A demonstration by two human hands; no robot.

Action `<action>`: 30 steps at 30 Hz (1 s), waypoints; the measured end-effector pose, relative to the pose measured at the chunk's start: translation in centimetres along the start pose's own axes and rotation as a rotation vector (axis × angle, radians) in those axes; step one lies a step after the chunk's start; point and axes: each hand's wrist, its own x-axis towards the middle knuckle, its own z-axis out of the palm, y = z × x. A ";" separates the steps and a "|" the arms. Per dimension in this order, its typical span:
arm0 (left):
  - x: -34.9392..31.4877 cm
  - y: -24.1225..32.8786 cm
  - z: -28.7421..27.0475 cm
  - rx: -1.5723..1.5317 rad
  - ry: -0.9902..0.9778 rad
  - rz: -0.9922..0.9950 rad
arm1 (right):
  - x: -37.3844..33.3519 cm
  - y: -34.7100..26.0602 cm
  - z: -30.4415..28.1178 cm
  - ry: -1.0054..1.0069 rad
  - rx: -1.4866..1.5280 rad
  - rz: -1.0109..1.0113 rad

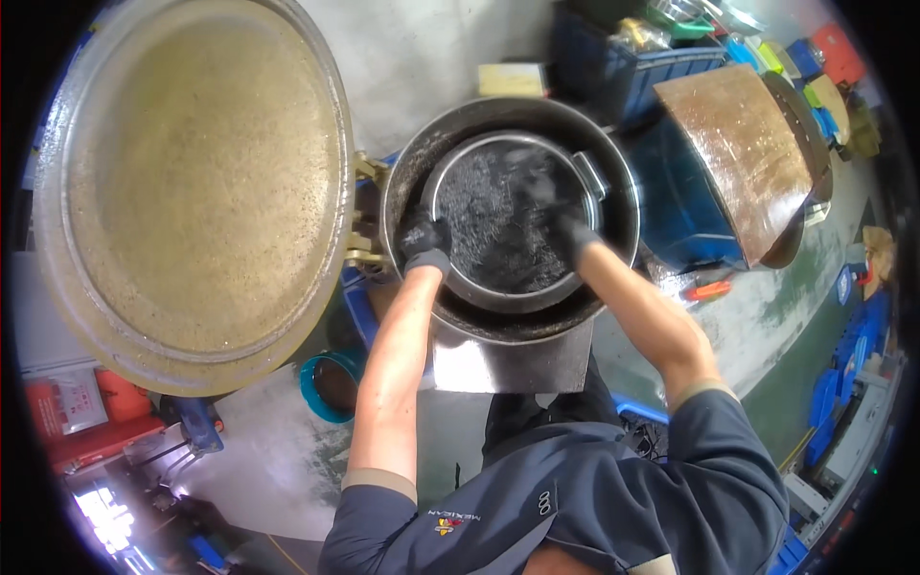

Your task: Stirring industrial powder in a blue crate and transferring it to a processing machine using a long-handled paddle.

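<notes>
A round steel pot (508, 303) with a side handle (591, 175) sits inside a larger, deep steel drum (628, 206). Dark, glossy, rippled contents (498, 216) fill much of the inner pot; I cannot tell exactly what they are. My left hand (425, 241), in a black glove, grips the pot's rim on its left side. Over the right part of the pot, my right hand (572, 236), also dark-gloved, is smeared by motion, so its fingers and anything in them cannot be made out.
The big round hinged lid (201, 182) stands raised to the drum's left. At the right are a blue drum (685, 201) with a brown board (743, 144) over it and a dark blue crate (661, 72). A teal bucket (331, 386) stands at lower left.
</notes>
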 end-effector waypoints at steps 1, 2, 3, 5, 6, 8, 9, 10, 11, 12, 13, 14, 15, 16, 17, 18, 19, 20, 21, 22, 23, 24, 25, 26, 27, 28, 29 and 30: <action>-0.2 -0.8 -0.4 0.028 0.044 -0.023 | -1.2 0.8 1.1 -0.021 -0.099 -0.172; -0.5 -0.3 -1.8 0.054 -0.142 -0.136 | -2.7 2.3 1.2 -0.026 -0.192 -0.335; -0.8 0.4 -2.4 0.053 -0.136 -0.144 | -3.5 2.5 0.9 -0.022 -0.281 -0.508; -1.6 1.2 -2.9 0.064 -0.193 -0.305 | -1.6 0.1 1.5 -0.080 -0.158 -0.030; -1.7 2.0 -2.4 0.027 -0.137 -0.290 | 0.5 -1.3 1.7 -0.060 -0.296 -0.091; -1.5 5.0 -1.9 -0.037 -0.212 -0.358 | 5.2 -3.2 1.3 -0.002 -0.573 -0.196; -2.3 4.8 -1.6 -0.079 -0.235 -0.380 | 5.7 -3.0 2.3 0.000 -0.721 -0.229; -3.0 4.2 -1.5 -0.072 -0.246 -0.385 | 5.6 -2.4 2.6 0.009 -0.868 -0.263; -3.6 3.9 -1.3 -0.063 -0.341 -0.365 | 4.8 -1.5 1.3 0.010 -0.868 -0.251; -3.7 2.0 -1.9 -0.042 -0.403 -0.387 | 2.7 -1.9 1.9 -0.213 -1.059 -0.346; -4.4 1.2 -2.6 -0.038 -0.397 -0.412 | 0.5 -2.1 0.8 -0.419 -1.245 -0.431; -4.8 1.6 -3.3 -0.028 -0.433 -0.381 | -1.1 -2.6 -1.1 -0.474 -1.210 -0.421; -5.2 1.6 -3.9 -0.016 -0.462 -0.355 | -2.8 -3.3 -2.4 -0.534 -1.174 -0.417; -6.7 -1.0 -3.1 0.065 -0.402 -0.349 | -8.3 -6.0 0.9 -0.445 -1.175 -0.387; -6.6 0.7 -3.2 0.051 -0.386 -0.318 | -6.9 -5.5 0.4 -0.408 -1.175 -0.403; -6.6 2.1 -3.3 -0.007 -0.480 -0.264 | -3.6 -3.5 0.0 -0.447 -1.293 -0.360; -6.4 3.2 -3.3 -0.062 -0.563 -0.218 | -1.0 -2.6 -0.1 -0.494 -1.415 -0.322; -7.4 2.4 -1.9 0.000 -0.455 -0.062 | -0.5 -2.3 2.6 -0.339 -1.356 -0.429; -8.7 1.9 -0.6 -0.072 -0.326 0.022 | -0.5 -1.1 4.8 -0.178 -1.282 -0.511; -8.2 6.4 -1.6 -0.092 -0.396 0.087 | 3.1 2.8 2.4 0.045 -0.887 -0.504; -9.5 7.0 -3.9 -0.064 -0.458 0.043 | 1.9 3.1 3.6 0.005 -0.878 -0.485; -11.7 5.1 -4.3 -0.035 -0.463 -0.014 | -1.3 1.3 5.5 -0.279 -1.122 -0.396; -12.0 4.4 -4.0 -0.028 -0.468 -0.022 | -2.7 -1.2 6.0 -0.514 -1.354 -0.322; -11.9 4.4 -3.2 -0.035 -0.476 -0.003 | -1.5 -0.2 2.6 -0.533 -1.129 -0.359; -13.3 2.7 -2.7 -0.035 -0.351 0.034 | -3.1 -1.6 1.9 -0.561 -1.757 -0.773; -14.1 3.1 -3.6 -0.014 -0.266 0.125 | -3.8 -1.4 -1.3 -0.525 -1.257 -0.576; -14.7 3.2 -4.6 0.016 -0.178 0.205 | -5.4 -3.2 -2.5 -0.534 -1.146 -0.507; -14.2 4.3 -4.0 0.001 -0.175 0.225 | -1.7 -2.7 -4.9 -0.474 -1.253 -0.471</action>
